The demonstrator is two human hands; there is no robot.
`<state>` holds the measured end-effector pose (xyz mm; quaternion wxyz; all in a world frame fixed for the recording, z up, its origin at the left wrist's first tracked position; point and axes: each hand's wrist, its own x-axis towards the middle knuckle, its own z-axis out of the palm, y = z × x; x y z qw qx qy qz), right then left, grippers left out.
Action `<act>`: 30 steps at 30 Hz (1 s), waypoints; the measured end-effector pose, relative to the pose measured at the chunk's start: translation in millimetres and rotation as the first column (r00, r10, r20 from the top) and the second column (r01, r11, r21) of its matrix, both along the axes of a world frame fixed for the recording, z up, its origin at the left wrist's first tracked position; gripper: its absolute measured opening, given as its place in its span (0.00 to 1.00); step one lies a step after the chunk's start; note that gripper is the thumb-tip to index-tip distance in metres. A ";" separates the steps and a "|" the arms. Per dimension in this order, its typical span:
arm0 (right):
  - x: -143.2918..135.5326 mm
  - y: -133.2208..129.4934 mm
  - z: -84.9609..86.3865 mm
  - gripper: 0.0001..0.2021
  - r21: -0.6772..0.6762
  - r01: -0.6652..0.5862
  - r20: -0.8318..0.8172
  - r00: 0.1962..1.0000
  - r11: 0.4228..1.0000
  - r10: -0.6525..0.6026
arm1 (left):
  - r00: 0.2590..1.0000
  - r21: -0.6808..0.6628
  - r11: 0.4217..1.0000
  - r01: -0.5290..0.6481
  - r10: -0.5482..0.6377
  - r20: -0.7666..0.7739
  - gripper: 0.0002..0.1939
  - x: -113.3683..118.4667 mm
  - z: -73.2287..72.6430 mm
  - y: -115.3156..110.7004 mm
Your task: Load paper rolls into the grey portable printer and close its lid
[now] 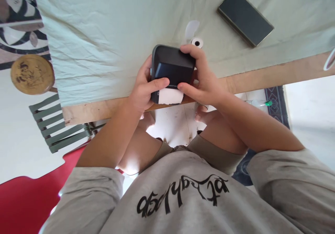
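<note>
Both my hands hold a small black receipt printer [174, 66] over the table's near edge. A strip of white paper [171, 96] sticks out of its near end. My left hand [145, 84] grips the left side, its thumb lying on top by the printed lettering. On the other side, my right hand [200, 73] wraps round the printer, with a finger over the far corner and the thumb at the lid's near edge. The fingers underneath are hidden. Just beyond my right hand stands a small paper roll [197, 42], its loose end [192, 30] curling away on the cloth.
A dark smartphone [246, 17] lies at the right on the pale green tablecloth [104, 35]. The table's wooden edge [246, 73] runs in front of me. At the left are a round wooden stool [32, 74], a green slatted rack [60, 122] and a red chair [31, 199].
</note>
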<state>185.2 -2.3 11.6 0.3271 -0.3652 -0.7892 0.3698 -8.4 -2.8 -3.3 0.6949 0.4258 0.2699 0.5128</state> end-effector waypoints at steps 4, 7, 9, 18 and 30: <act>2.1 -2.0 3.2 0.31 0.003 0.055 0.032 0.998 0.998 -0.055 | 0.998 0.028 0.998 -0.065 0.065 -0.026 0.21 6.3 -1.0 -1.6; 5.2 -2.2 5.0 0.28 0.071 0.091 0.048 0.994 0.993 -0.095 | 0.989 -0.003 0.989 -0.146 0.146 -0.022 0.17 12.2 1.6 -3.2; 7.2 -1.3 5.1 0.27 0.111 0.091 0.048 0.994 0.990 -0.097 | 0.985 -0.057 0.983 -0.175 0.175 -0.016 0.14 15.1 4.9 -3.7; 8.2 4.2 2.9 0.29 0.128 0.084 0.081 0.992 0.988 -0.095 | 0.982 -0.107 0.976 -0.191 0.191 -0.004 0.16 17.1 9.3 -2.1; 2.0 2.5 8.2 0.33 0.153 0.053 0.053 0.997 0.987 -0.061 | 0.980 -0.189 0.962 -0.196 0.197 -0.013 0.12 12.4 0.7 2.8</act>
